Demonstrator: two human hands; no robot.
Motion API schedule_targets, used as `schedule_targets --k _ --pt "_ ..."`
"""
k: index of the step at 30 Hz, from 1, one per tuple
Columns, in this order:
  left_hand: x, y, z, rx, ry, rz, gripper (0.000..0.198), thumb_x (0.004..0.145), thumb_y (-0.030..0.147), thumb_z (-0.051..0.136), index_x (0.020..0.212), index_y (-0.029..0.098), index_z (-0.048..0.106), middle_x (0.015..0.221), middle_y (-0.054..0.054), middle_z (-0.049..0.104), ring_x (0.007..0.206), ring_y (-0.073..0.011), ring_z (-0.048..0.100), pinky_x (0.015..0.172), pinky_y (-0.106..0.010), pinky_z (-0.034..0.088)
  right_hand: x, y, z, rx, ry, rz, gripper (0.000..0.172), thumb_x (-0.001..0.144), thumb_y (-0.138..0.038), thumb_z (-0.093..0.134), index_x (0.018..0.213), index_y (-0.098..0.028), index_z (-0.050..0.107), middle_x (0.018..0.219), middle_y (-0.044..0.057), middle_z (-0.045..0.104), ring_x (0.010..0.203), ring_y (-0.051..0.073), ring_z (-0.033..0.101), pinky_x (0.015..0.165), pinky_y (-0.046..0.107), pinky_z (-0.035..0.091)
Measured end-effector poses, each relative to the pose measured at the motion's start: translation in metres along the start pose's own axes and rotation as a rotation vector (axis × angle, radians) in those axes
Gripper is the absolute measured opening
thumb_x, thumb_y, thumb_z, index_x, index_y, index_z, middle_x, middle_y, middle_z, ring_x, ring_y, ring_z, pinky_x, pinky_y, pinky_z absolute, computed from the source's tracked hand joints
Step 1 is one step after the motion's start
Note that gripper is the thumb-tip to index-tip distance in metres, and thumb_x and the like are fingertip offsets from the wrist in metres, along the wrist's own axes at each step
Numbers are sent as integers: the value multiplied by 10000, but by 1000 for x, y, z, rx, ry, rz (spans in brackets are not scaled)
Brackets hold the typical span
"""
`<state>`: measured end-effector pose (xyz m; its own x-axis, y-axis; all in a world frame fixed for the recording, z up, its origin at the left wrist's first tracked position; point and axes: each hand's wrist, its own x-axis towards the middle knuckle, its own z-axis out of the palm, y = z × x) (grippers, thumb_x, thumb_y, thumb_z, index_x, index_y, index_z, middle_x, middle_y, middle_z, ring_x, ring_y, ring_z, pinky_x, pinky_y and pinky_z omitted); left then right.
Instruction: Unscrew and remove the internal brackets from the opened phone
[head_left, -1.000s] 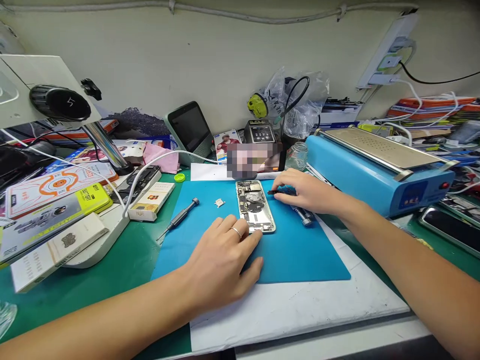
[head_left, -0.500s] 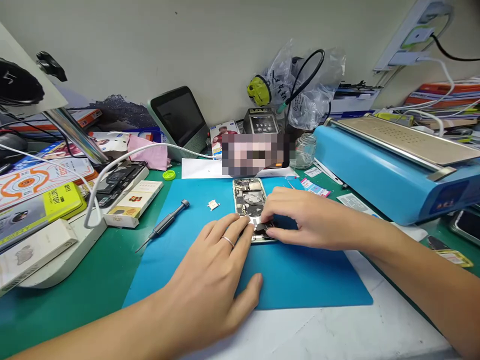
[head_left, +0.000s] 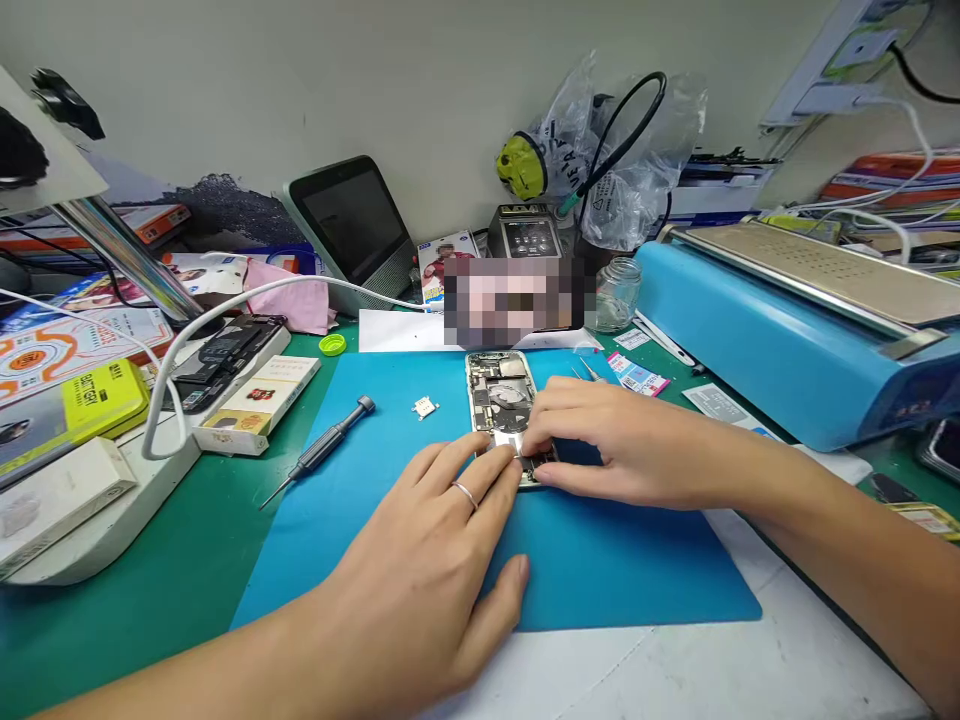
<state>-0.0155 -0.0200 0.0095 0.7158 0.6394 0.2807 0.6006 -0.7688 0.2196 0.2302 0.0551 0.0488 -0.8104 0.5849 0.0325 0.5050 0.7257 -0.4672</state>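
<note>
An opened phone [head_left: 504, 385] with its circuitry bare lies upright on the blue mat [head_left: 637, 570]. My left hand [head_left: 439, 550] is stretched out, with a ring on one finger, and its fingertips rest on the lower left part of the phone. At the phone's lower right, my right hand [head_left: 600, 440] has bent fingers and thumb curled in over the inner parts. Whatever lies between these fingertips is hidden. Left of the phone are a small white metal part [head_left: 425, 407] and a grey screwdriver [head_left: 321, 448].
A blue machine with a metal top plate [head_left: 795, 330] stands at the right. Behind the mat are a smart display [head_left: 349, 220] and a glass jar [head_left: 618, 292]. Boxes, another opened phone [head_left: 225, 360] and a white cable [head_left: 262, 287] crowd the left side.
The view has shifted slightly. My right fingertips have come down closer to the phone's lower part, where a dark piece showed between them before. My left hand stays on the phone.
</note>
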Motion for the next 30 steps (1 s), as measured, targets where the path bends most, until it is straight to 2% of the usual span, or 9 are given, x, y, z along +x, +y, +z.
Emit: schedule_targets --k 4,13,18,25,30 --pt "1 1 -3 0 -25 -1 541 1088 332 443 1543 44 500 1548 -143 578 1446 -379 480 1145 -583 513 1 -1 -3 17 -21 -24 271 1071 -334 529 1040 -199 762 978 53 727 1016 217 604 878 346 447" --pt "0 1 -1 7 -20 22 537 1104 340 419 1568 75 464 1602 -132 523 1468 -354 456 1169 -551 481 0 -2 -3 19 -13 -22 256 1066 -320 547 1033 -194 768 970 55 716 994 209 607 868 334 440" --pt "2 0 -1 5 -65 45 570 1120 425 414 1578 89 460 1606 -117 523 1472 -349 459 1177 -543 479 0 -1 -4 1 7 -47 270 1073 -289 529 993 -188 766 941 51 724 950 198 613 838 325 443" --pt "5 1 -1 -4 -133 41 636 1135 506 363 1632 109 379 1664 -97 453 1507 -357 416 1207 -541 446 1 -1 -4 -23 80 -58 267 1070 -271 524 964 -176 750 923 55 732 907 187 642 806 313 464" --pt "6 0 -2 -38 -158 31 628 1133 500 356 1628 114 379 1650 -104 470 1479 -372 444 1169 -563 476 3 2 -3 -75 171 -68 205 1053 -293 573 988 -207 748 943 33 750 908 174 682 804 298 504"
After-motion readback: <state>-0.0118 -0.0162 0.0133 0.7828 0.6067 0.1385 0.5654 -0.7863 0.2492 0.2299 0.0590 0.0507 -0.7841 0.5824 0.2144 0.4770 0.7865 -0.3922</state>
